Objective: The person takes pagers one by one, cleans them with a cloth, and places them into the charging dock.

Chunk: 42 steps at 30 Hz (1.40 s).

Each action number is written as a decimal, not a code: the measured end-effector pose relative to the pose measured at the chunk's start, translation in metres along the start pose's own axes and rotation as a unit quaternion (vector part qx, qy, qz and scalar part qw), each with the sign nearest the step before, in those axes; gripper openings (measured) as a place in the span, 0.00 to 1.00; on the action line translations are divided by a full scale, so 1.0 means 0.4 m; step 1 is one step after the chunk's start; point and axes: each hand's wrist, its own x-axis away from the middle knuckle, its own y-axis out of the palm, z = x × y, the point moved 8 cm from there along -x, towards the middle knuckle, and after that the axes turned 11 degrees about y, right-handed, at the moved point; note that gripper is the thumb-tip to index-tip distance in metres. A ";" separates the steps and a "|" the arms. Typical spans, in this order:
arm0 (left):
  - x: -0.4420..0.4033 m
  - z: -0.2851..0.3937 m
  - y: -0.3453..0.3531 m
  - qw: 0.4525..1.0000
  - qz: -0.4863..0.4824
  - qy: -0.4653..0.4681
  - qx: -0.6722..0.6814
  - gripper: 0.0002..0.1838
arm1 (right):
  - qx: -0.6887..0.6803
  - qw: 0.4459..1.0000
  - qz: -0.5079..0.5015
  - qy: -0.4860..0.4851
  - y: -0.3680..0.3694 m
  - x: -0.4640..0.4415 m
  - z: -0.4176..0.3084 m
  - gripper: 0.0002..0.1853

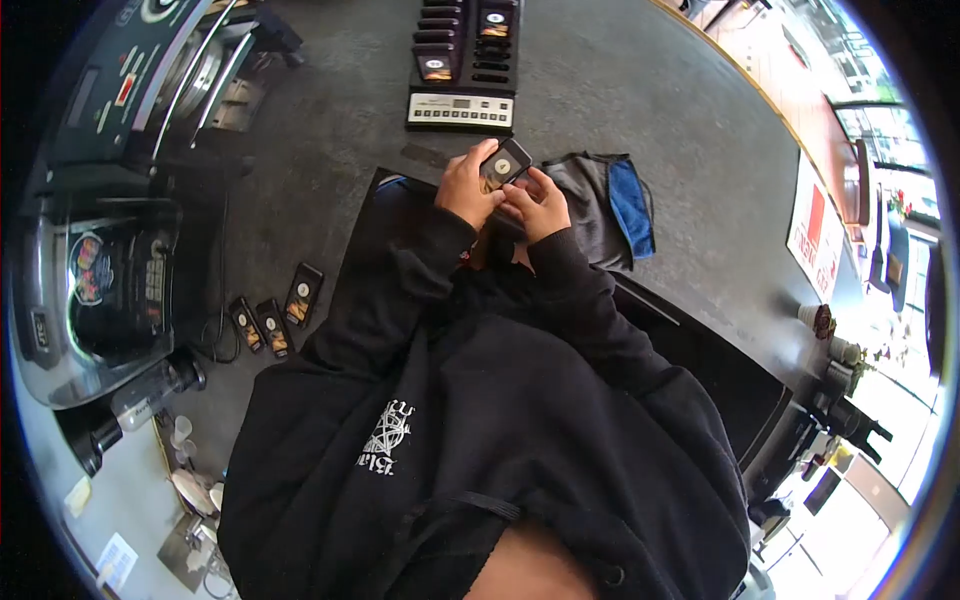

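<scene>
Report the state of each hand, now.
Left hand: closed on the black handheld device, holding it.
Right hand: fingers bent at the device's lower edge; whether gripping or only touching cannot be told.

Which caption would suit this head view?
Left hand holds a black pager, right hand at its edge, cloth nearby.

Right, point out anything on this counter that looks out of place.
No spill or damage is evident. Three loose pagers lie at mixed angles on the left, though other pagers stand in the keypad rack. A gray-and-blue cloth sits rumpled beside the right hand, looking untidy.
</scene>
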 end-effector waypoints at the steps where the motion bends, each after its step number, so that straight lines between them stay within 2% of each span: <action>1: -0.007 0.005 0.010 1.000 -0.007 0.013 -0.001 0.37 | -0.038 0.999 -0.002 0.004 -0.008 0.006 -0.006 0.34; 6: -0.030 0.005 0.034 0.998 -0.046 0.024 -0.019 0.34 | -0.096 0.994 -0.012 0.046 -0.026 0.033 -0.031 0.37; 8: -0.031 0.001 0.041 0.998 -0.056 0.026 -0.026 0.33 | -0.050 0.996 -0.017 0.071 -0.026 0.036 -0.028 0.38; 12: -0.030 -0.004 0.041 0.997 -0.061 0.023 -0.031 0.33 | -0.041 0.997 -0.020 0.067 -0.036 0.024 -0.020 0.38; 14: -0.028 -0.005 0.041 0.997 -0.062 0.026 -0.030 0.33 | 0.027 0.998 -0.040 0.034 -0.041 0.025 -0.043 0.31; 15: -0.027 -0.004 0.039 0.997 -0.058 0.033 -0.035 0.33 | 0.027 0.998 -0.039 0.032 -0.054 0.030 -0.056 0.31; 17: -0.022 -0.001 0.032 0.997 -0.055 0.040 -0.039 0.34 | 0.146 0.986 -0.034 -0.077 -0.068 0.065 -0.132 0.21; 18: -0.020 0.009 0.022 0.996 -0.042 0.058 -0.046 0.34 | 0.173 0.974 0.027 -0.144 -0.086 0.094 -0.180 0.16; 19: -0.015 0.018 0.011 0.995 -0.028 0.075 -0.053 0.34 | 0.293 0.917 0.086 -0.257 -0.090 0.127 -0.242 0.17; 20: -0.005 0.016 0.005 0.996 -0.028 0.074 -0.052 0.34 | 0.404 0.828 0.142 -0.361 -0.090 0.159 -0.285 0.18; 21: 0.006 0.018 -0.013 0.994 -0.006 0.085 -0.074 0.34 | 0.483 0.759 0.185 -0.397 -0.103 0.146 -0.276 0.17; 22: 0.019 0.021 -0.031 0.991 0.016 0.096 -0.096 0.34 | 0.484 0.758 0.185 -0.396 -0.111 0.138 -0.268 0.17; 24: 0.052 0.011 -0.048 0.991 0.028 0.091 -0.097 0.34 | 0.568 0.682 0.263 -0.378 -0.124 0.126 -0.251 0.16; 26: 0.079 -0.006 -0.052 0.993 0.027 0.080 -0.088 0.35 | 0.554 0.688 0.251 -0.396 -0.143 0.106 -0.220 0.15; 28: 0.089 -0.007 -0.051 0.993 0.035 0.077 -0.087 0.35 | 0.594 0.647 0.251 -0.408 -0.131 0.110 -0.208 0.15; 30: 0.092 -0.009 -0.047 0.991 0.053 0.076 -0.100 0.34 | 0.588 0.639 0.246 -0.431 -0.121 0.114 -0.207 0.13; 36: 0.090 -0.032 -0.030 0.992 0.082 0.063 -0.067 0.37 | 0.497 0.696 0.254 -0.453 -0.120 0.117 -0.211 0.09; 39: 0.092 -0.027 -0.027 0.991 0.090 0.065 -0.072 0.39 | 0.435 0.713 0.195 -0.515 -0.025 0.174 -0.235 0.09; 42: 0.090 -0.017 -0.026 0.991 0.092 0.053 -0.084 0.39 | 0.433 0.727 0.135 -0.516 0.066 0.176 -0.216 0.11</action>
